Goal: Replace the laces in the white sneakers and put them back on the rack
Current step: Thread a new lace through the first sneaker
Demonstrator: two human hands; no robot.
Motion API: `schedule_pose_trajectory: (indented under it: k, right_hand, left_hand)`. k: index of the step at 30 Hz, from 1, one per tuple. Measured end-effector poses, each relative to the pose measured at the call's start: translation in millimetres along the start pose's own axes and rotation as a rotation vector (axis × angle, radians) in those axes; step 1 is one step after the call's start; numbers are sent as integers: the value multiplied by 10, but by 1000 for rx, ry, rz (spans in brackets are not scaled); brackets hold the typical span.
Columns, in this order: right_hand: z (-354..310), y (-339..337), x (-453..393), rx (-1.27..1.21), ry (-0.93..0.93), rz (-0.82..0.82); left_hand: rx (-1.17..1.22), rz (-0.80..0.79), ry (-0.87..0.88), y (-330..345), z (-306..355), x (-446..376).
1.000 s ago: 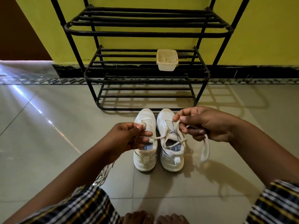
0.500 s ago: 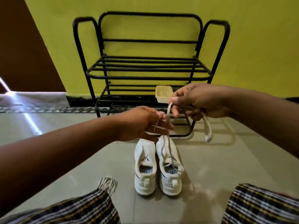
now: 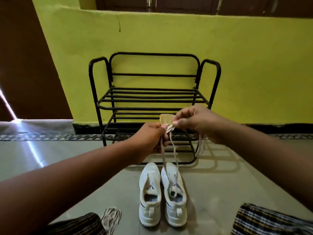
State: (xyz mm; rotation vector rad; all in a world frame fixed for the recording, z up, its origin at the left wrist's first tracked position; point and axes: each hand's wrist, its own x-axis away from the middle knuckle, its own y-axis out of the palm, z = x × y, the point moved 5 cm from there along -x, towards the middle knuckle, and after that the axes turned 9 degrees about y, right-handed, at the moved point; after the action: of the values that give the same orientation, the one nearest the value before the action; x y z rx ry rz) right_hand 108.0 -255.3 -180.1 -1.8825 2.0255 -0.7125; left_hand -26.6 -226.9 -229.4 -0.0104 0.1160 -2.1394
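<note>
Both hands, left hand (image 3: 153, 138) and right hand (image 3: 193, 122), pinch a flat white lace (image 3: 174, 150) taut above the smooth right sneaker (image 3: 175, 197), before the tubular black rack (image 3: 152, 99).

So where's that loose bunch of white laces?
In the head view, the loose white laces lie on the floor at lower left, left of the white sneakers.

Dim room; floor (image 3: 50, 155) glare left; fisheye edges.

White sneakers (image 3: 162, 194), black rack (image 3: 152, 99)
</note>
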Motion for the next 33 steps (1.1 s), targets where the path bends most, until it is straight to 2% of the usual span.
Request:
schedule_pose_trajectory:
  k: [4,7,12,15,17,21,24,29,33]
  right_hand:
    - [23,-95,-19,94,-8,102]
    - [55,-132,-25,52,12,101]
    - [91,-80,-100,16,31,94]
    - [59,-68,-150,-99,26,104]
    - [31,-45,-161,-129,12,86]
    - [49,69,-162,-97,31,-93]
    - [58,127,-136,-63,37,-172]
    - [128,52,-146,-14,83,-83]
    - [131,42,-137,-69,82,-72]
  left_hand:
    - [-164,-14,97,-93,127,-20]
    - [-292,-43,139,-102,152,-34]
    - [-469,80,219,-158,185,-114]
    - [-439,145,234,-219,222,-152]
    - [-383,128,230,-212,233,-169]
    - [-296,46,231,-153,245,-144]
    - [-300,55,240,-179,250,-124]
    - [-251,130,215,-273,223,-120]
    - [-288,118,174,-261,215,-132]
